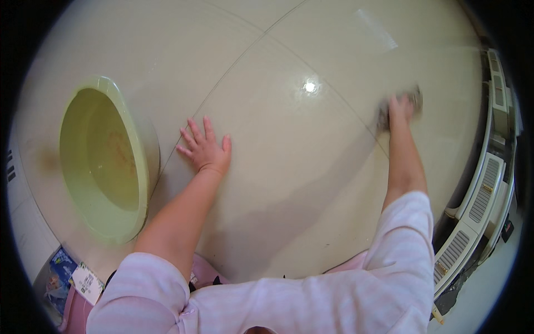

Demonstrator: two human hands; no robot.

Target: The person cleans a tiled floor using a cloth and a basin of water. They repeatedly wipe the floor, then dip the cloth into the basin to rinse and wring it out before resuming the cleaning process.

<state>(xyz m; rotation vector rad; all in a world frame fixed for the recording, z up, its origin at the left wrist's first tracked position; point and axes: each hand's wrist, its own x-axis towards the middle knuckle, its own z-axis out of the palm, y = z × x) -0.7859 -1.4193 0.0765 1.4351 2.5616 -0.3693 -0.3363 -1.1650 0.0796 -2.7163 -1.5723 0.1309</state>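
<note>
My left hand (207, 148) rests palm down on the glossy tiled floor (275, 175), fingers spread, with nothing in it. To the right, my right hand (401, 109) presses a dark, crumpled cloth (417, 98) against the floor; both are blurred. A pale green plastic basin (144, 167) stands left of my left hand, apart from it. Its inside has some brownish marks low on the wall, and whether it holds water is hard to tell.
A long white cabinet (486, 188) with slatted fronts runs along the right edge. At the lower left are a pink container (74, 309), a printed card (86, 284) and a blue package (62, 263). A white wall or skirting (31, 217) borders the far left.
</note>
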